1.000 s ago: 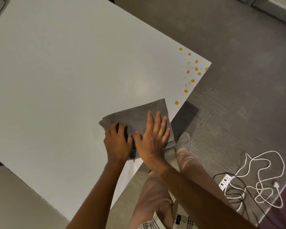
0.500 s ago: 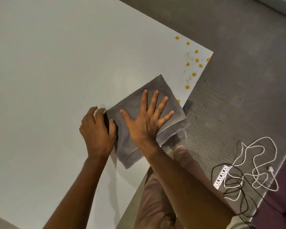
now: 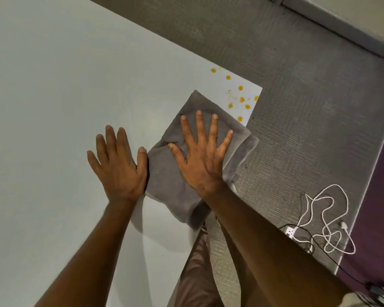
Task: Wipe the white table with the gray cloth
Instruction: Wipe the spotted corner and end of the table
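While splayed (flat), right hand [image 3: 201, 160] presses gray cloth [image 3: 169, 173], no grip

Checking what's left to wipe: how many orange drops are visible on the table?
8 clear orange drops, all on the white table's far right corner beyond the gray cloth; more may lie under it.

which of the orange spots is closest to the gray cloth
The lone orange spot by the white table's right edge, just off the gray cloth's border; the others cluster farther up.

I see dim, soft overhead light, faint arm shadows on the table [image 3: 53, 107], and wide-angle bending at the edges.
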